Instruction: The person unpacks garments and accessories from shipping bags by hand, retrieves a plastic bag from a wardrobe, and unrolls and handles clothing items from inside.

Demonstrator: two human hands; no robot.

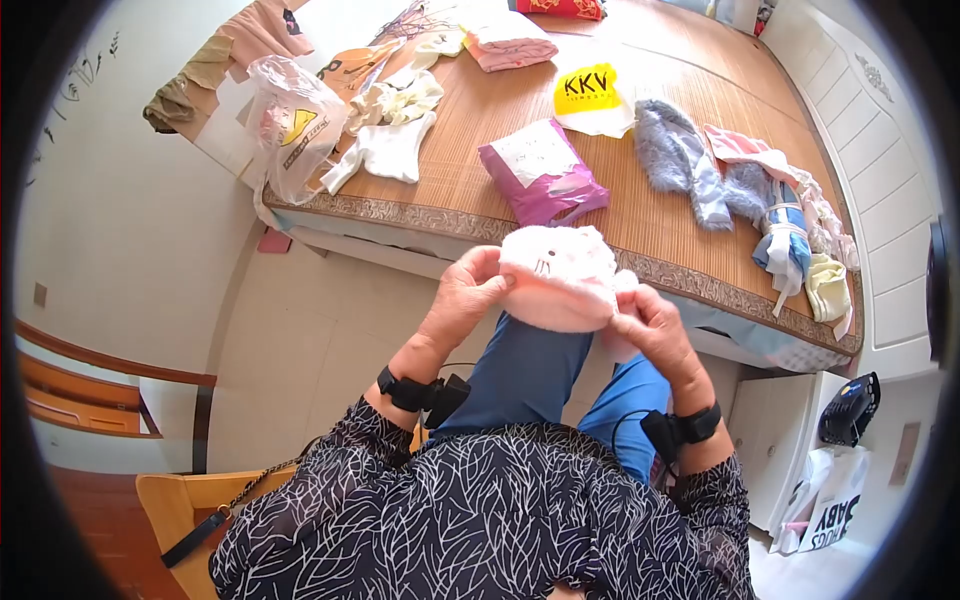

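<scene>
Between my two hands, above my lap, is a soft pink plush hat [558, 277] with a small stitched animal face on its upper side. My left hand [468, 290] pinches its left edge between thumb and fingers. On the other side, my right hand [648, 328] grips the right edge, where a fluffy part hangs down by the fingers. Just beyond it, a purple plastic parcel [545, 170] with a white label lies near the front edge of the bed.
The bed carries a bamboo mat [480, 215]. On it lie white clothes [395, 150], a yellow KKV bag [590, 95], a grey fluffy garment [665, 145], a rolled blue cloth [785, 240] and a folded pink quilt [508, 42]. A clear plastic bag [290, 130] hangs at the left corner.
</scene>
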